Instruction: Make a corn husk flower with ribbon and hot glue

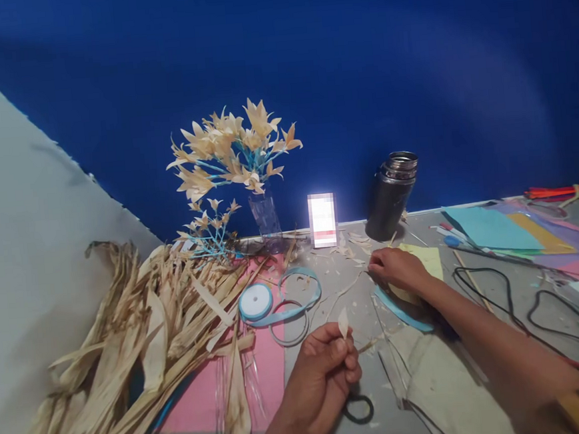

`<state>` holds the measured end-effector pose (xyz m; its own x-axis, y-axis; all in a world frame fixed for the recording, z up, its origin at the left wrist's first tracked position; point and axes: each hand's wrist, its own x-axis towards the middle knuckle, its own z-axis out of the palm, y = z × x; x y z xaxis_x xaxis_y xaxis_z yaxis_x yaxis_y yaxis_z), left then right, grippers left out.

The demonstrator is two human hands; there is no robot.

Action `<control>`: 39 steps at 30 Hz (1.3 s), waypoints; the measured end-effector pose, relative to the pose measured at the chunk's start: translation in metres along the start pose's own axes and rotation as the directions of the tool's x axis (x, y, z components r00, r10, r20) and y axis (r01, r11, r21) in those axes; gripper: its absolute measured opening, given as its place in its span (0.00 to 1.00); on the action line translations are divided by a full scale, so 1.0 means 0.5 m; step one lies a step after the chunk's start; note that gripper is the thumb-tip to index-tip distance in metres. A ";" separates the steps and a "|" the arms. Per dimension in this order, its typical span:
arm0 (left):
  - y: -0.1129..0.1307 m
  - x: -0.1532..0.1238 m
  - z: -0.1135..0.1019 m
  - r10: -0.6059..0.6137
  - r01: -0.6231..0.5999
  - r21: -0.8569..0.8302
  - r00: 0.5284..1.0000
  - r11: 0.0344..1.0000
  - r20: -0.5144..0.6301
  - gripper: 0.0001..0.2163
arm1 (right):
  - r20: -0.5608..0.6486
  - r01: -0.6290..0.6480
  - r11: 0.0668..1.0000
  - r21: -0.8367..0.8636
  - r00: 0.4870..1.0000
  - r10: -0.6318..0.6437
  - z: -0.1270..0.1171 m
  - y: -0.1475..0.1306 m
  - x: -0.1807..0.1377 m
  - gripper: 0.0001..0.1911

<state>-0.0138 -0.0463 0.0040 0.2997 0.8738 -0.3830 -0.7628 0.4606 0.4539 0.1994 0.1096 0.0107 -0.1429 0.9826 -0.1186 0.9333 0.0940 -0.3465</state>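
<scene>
My left hand point(325, 378) is closed in a pinch on a pale, pointed husk petal point(344, 322), which stands upright above the thumb and fingertips. Further back and to the right, my right hand point(396, 270) is low over the table with curled fingers. A thin pale strand point(343, 290) runs up to its fingertips; what they hold, if anything, is hidden. Beside that hand lie a yellow paper point(428, 257) and a curved light-blue strip point(402, 312). A dark ring point(359, 409) sits just below my left hand.
Dried corn husks point(129, 350) cover the left side over pink paper point(267, 379). Husk flowers point(234, 144) stand in a clear vase point(265, 215). Nearby are a ribbon spool point(255, 301), an open dark flask point(392, 195), coloured sheets point(495, 227) and a black cable point(509, 300).
</scene>
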 end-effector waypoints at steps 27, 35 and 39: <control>-0.042 -0.008 0.093 0.148 -0.109 0.302 0.983 0.947 -0.109 0.19 | -0.591 0.639 0.701 -0.317 0.445 -0.673 0.051 -0.035 -0.280 0.11; -0.040 0.024 0.094 0.316 -0.217 0.506 0.941 0.835 -0.117 0.16 | -0.620 0.467 0.855 -0.226 0.608 -0.496 0.020 0.045 -0.277 0.12; -0.020 0.049 0.100 0.436 -0.300 0.660 0.899 0.689 -0.046 0.10 | -0.497 0.267 0.916 -0.298 0.776 -0.388 0.025 0.172 -0.283 0.17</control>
<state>0.0297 -0.0216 0.0301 -0.0894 0.9789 -0.1840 -0.2376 0.1585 0.9584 0.2957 -0.0232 -0.0141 -0.3098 0.8056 0.5051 0.9151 0.3967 -0.0715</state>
